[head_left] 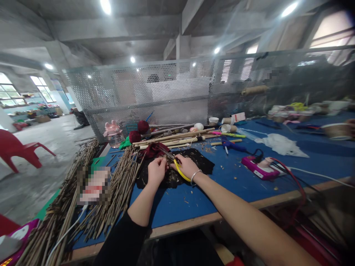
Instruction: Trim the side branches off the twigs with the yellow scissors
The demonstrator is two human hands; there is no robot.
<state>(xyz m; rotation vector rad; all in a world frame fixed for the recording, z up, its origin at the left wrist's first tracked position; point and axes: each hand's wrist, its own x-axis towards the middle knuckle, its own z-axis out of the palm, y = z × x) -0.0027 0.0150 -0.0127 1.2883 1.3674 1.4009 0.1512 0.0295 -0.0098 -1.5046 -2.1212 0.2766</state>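
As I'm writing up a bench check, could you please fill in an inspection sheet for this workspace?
Surface: blue tabletop, small chips scattered.
Job's things: yellow-handled scissors over littered black cloth.
Clutter: thin sticks, two dark red balls, crumpled white plastic.
Grippers: right hand grips the scissors; left hand pinched, contents of its grip unclear.
Cables: red cord and white cable beside the pink power strip.
Surroundings: perforated metal screen behind, red chair at left.

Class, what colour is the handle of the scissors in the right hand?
Yellow; the head view shows the scissors handle in the right hand.
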